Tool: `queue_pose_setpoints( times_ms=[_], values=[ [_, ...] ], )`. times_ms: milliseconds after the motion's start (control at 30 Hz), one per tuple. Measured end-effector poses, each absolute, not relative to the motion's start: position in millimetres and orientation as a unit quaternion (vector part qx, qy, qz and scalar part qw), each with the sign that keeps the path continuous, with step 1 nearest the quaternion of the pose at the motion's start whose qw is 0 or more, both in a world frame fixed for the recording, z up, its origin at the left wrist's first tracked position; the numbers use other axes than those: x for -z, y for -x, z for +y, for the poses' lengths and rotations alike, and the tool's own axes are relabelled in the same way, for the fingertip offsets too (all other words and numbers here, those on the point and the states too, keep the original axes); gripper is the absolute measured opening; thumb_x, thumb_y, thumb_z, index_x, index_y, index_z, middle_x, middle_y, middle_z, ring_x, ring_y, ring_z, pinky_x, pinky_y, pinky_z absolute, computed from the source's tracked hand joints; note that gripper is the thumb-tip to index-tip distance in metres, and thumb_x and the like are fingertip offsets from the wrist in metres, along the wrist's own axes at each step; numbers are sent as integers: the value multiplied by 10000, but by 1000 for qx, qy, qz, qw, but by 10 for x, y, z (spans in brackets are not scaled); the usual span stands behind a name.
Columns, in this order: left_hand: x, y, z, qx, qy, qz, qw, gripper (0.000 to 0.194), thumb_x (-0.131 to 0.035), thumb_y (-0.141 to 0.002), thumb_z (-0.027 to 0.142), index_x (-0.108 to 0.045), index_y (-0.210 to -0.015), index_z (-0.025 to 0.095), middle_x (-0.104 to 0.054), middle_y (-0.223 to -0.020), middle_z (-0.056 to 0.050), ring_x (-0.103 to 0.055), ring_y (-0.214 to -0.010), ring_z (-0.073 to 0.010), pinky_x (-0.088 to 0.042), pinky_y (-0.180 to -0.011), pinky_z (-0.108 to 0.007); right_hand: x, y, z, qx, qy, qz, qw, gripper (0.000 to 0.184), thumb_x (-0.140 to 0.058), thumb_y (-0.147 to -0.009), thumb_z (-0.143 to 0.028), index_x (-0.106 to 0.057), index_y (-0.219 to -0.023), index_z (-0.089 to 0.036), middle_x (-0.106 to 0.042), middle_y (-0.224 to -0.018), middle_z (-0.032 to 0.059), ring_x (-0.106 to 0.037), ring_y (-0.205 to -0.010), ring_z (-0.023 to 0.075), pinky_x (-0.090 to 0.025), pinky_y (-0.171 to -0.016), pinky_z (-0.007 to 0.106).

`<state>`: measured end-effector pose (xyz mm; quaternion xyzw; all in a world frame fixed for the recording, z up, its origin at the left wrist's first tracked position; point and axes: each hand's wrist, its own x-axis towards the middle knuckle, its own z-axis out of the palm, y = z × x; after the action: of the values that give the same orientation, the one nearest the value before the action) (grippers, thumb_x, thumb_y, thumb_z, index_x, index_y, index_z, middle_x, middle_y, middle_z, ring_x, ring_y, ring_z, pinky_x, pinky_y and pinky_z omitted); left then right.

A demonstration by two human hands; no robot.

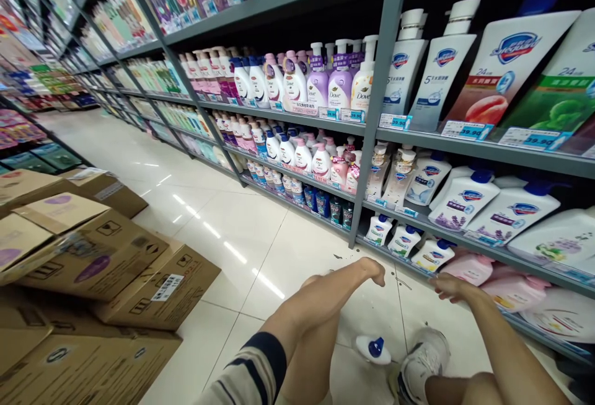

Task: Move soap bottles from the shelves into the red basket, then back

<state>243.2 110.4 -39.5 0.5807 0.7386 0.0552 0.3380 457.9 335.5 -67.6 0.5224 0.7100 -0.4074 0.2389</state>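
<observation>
My left hand (pixel 369 268) is stretched out low over the white tiled floor in front of the shelf upright. Its wrist is bent and the fingers are folded away behind it, out of sight. My right hand (pixel 447 286) hovers beside the bottom shelf edge, fingers loosely apart and pointing down-left, holding nothing. It is closest to the white pump bottles with blue caps (pixel 432 255) on the lowest shelf. A white bottle with a blue cap (pixel 374 349) lies on the floor below both hands, next to my white shoe (pixel 423 361).
Grey metal shelving (pixel 381 113) full of body-wash and soap bottles runs along the right of the aisle. Stacked cardboard boxes (pixel 116 268) crowd the left foreground. More shelves stand at the far left. Glossy floor (pixel 242 231) runs between them.
</observation>
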Motion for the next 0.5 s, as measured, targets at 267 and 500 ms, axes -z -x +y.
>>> queue_pose_setpoints(
  times_ms=[267, 500],
  values=[
    [407, -2405, 970, -89, -625, 709, 315, 472, -654, -763, 391, -731, -1228, 378, -737, -1378, -33, -656, -1268, -341, -540, -1050, -422, 788, -4590, 3415, 406, -516, 712, 249, 219, -489, -1016, -370, -563, -1108, -185, -672, -1337, 192, -760, -1080, 242, -585, -886, 374],
    [334, -2271, 791, -90, -632, 706, 307, 378, -632, -880, 350, -715, -1248, 358, -692, -1443, -41, -630, -1297, -307, -521, -1075, -380, 830, -4590, 3447, 397, -511, 725, 235, 261, -594, -939, -398, -619, -1112, -204, -721, -1256, 182, -780, -1020, 254, -613, -803, 357]
  ],
)
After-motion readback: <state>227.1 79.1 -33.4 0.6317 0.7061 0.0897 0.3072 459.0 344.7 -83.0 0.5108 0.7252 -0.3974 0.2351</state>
